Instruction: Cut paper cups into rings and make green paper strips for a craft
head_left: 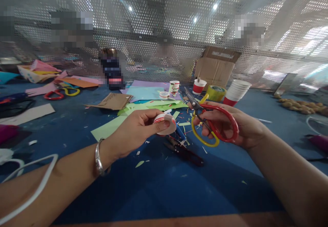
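Between its thumb and fingers, my left hand (138, 129) pinches a small round paper cup piece (166, 122), white with red stripes. My right hand (233, 122) is closed around scissors (205, 116) with one red and one yellow handle. Their blades point up and to the left, apart from the cup piece. Below the hands, dark thread snips (186, 151) lie on the blue table, close to a blue tool (181, 133) that is partly hidden. Small paper scraps (183, 119) are scattered around them.
Behind stand a red and white cup (199, 87), stacked paper cups (238, 90), a tape roll (215, 93) and a cardboard box (215, 68). Coloured paper sheets (150, 92) lie at the centre. Other scissors (61, 93) rest at left, peanut-like items (302, 105) at right.
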The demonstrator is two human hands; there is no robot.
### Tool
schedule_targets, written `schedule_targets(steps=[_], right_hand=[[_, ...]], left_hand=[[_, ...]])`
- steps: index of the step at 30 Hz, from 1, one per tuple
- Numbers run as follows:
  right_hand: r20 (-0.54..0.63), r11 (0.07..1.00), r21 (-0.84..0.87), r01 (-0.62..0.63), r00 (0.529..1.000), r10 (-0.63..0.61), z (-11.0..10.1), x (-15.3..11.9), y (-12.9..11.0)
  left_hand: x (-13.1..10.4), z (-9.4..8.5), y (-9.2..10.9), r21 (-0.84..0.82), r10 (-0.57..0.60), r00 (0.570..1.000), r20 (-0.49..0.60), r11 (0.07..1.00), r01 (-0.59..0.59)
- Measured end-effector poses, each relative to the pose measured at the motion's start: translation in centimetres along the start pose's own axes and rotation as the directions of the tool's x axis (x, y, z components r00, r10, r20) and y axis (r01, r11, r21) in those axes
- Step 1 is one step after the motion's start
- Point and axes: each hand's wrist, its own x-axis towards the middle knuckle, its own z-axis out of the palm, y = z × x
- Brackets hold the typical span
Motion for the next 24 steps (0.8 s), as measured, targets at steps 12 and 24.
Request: schedule_targets(steps=[12,24], right_hand=[[0.035,0.984,0.157,0.079,0.996,-0.086,1.6,-0.3,0.2],[-0.006,0.993,0.116,0.014,1.000,-0.013,2.8,-0.8,0.1]], left_hand=[[-0.1,-0.5,0.1,0.268,0.109,0.982,-0.153,0.961,-0.065],[-0.3,-1.3,0.7,0.598,0.234,0.957,-0.175,0.797,-0.085]])
